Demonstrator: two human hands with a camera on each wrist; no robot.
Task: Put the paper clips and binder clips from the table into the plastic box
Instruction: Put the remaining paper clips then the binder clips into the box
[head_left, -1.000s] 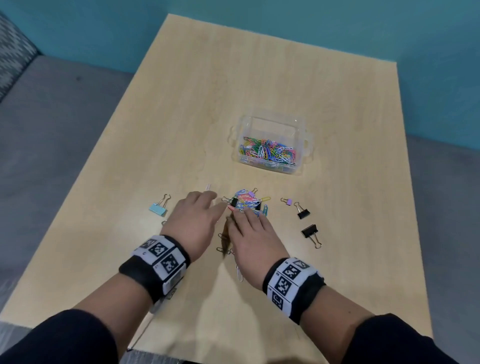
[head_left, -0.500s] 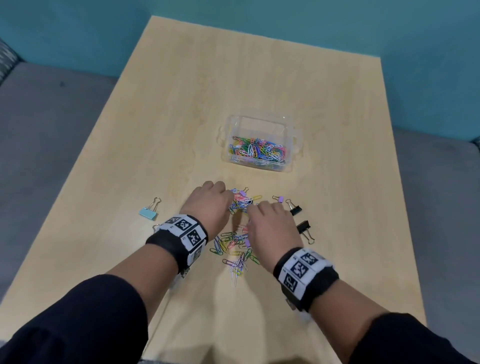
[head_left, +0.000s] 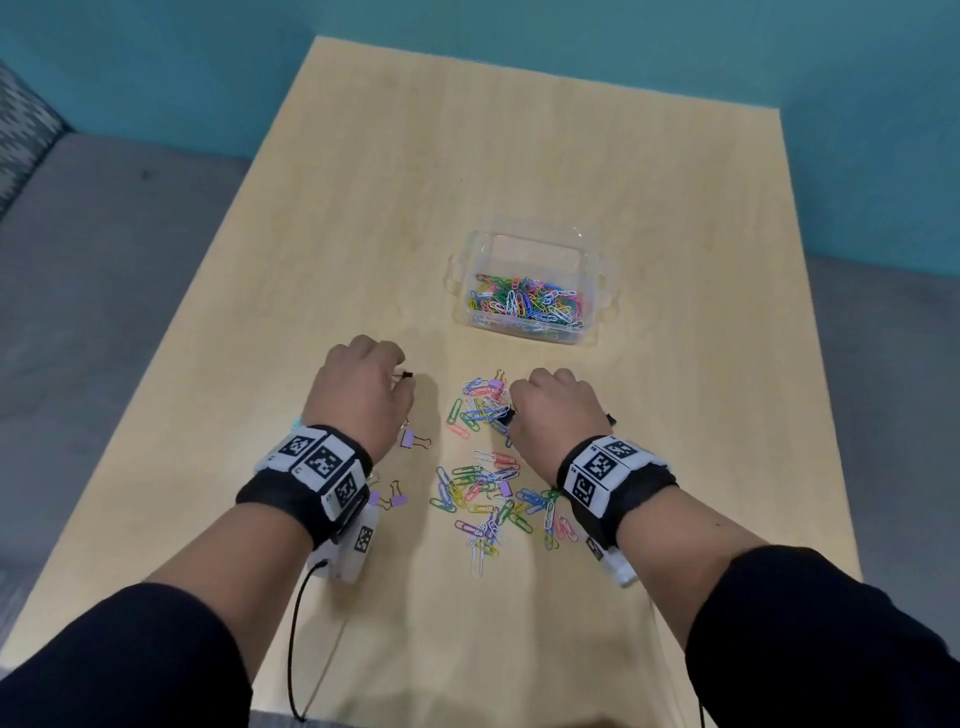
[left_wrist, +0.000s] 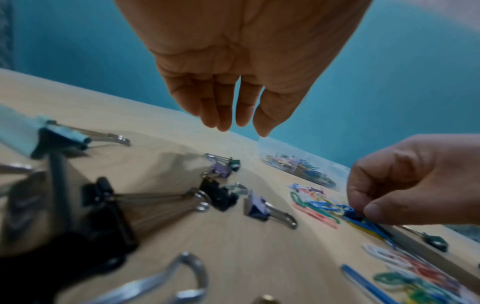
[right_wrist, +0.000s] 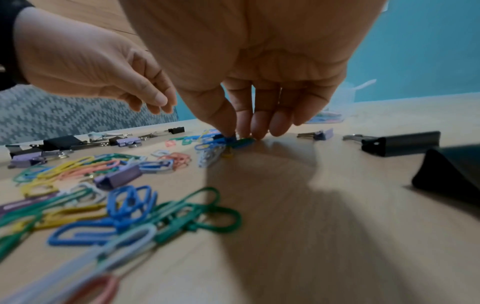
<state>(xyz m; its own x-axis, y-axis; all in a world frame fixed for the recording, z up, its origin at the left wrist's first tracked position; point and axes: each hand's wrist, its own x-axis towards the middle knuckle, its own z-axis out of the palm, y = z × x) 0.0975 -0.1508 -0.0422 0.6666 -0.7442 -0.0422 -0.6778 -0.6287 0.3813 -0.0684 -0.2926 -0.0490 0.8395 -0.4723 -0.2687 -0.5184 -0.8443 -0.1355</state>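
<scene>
The clear plastic box (head_left: 597, 291) stands mid-table and holds many coloured paper clips. More paper clips (head_left: 488, 499) lie scattered in front of it between my hands, with a smaller heap (head_left: 475, 405) further back. My right hand (head_left: 545, 410) reaches down onto that heap, and its thumb and fingers (right_wrist: 228, 125) pinch a few blue and green paper clips (right_wrist: 233, 140) against the table. My left hand (head_left: 363, 400) hovers to the left with fingers (left_wrist: 223, 115) hanging loosely and nothing in them. Purple binder clips (head_left: 413, 440) lie beside the left wrist.
Black binder clips (right_wrist: 400, 144) lie right of my right hand, more black ones (left_wrist: 109, 205) under my left wrist, and a light blue one (left_wrist: 62, 135) further left. The wooden table (head_left: 467, 156) ends at a teal wall; a grey sofa is at left.
My hands have drawn apart from over the heap. The left hand has moved left and lifted, empty. The clips now lie spread out, and the right hand's fingers have closed on a few.
</scene>
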